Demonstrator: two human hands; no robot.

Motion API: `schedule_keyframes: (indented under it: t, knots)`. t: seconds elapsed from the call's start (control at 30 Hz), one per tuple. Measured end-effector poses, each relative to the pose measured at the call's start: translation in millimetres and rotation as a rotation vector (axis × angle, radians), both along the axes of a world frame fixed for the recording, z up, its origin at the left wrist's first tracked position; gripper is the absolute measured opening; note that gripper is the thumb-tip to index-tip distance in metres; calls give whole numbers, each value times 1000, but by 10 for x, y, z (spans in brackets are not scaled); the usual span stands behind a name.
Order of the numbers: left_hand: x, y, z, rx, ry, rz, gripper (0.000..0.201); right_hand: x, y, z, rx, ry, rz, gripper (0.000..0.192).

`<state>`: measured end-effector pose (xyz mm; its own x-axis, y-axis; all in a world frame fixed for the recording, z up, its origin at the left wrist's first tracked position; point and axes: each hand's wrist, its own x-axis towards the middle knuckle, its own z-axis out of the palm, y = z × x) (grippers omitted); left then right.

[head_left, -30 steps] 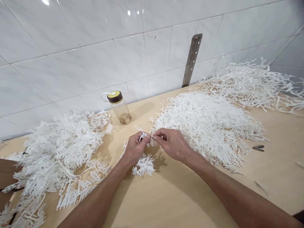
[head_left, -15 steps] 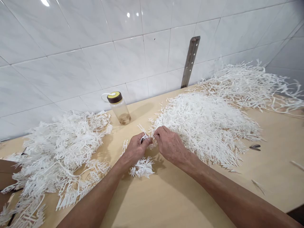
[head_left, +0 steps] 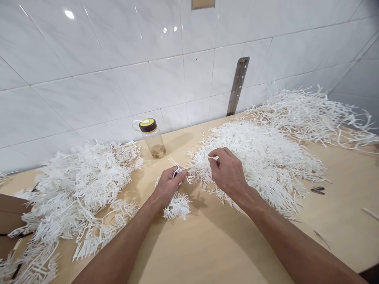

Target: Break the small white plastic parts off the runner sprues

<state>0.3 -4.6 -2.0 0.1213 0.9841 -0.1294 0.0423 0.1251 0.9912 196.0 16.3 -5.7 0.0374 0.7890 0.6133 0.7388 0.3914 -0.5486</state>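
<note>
My left hand point(head_left: 169, 182) is closed, pinching a white branched plastic strand point(head_left: 175, 162) between thumb and fingers. Something small and dark shows inside the grip, too hidden to name. A bushy white tuft point(head_left: 177, 206) hangs or lies just below this hand; whether it joins the held strand I cannot tell. My right hand point(head_left: 227, 169) is over the near left part of the middle heap of short white strands point(head_left: 254, 157). Its thumb and forefinger tips are slightly apart, with nothing visible between them.
At left lies a pile of white branched pieces point(head_left: 79, 185), beside a brown box point(head_left: 13, 215). A clear bottle with a dark and yellow lid point(head_left: 153, 138) stands near the tiled wall. Longer white strands point(head_left: 314, 114) lie at back right. A small dark tool point(head_left: 318, 190) rests right of the heap.
My right hand has moved right, away from my left hand and over the middle heap, its fingertips parting. My left hand keeps its hold. The view has tilted slightly up.
</note>
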Motion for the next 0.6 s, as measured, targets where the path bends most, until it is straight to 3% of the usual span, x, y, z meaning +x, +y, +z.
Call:
schedule_keyframes:
  t: [0.2, 0.47, 0.6]
  knots:
    - [-3, 4, 3, -6, -12, -17, 46, -93, -90, 35, -19, 61, 124, 15]
    - [-48, 45, -94, 68, 72, -63, 42, -256, -205, 15, -232, 76, 374, 16]
    - [-52, 55, -102, 79, 84, -62, 41, -276, -216, 8, -284, 92, 413, 15]
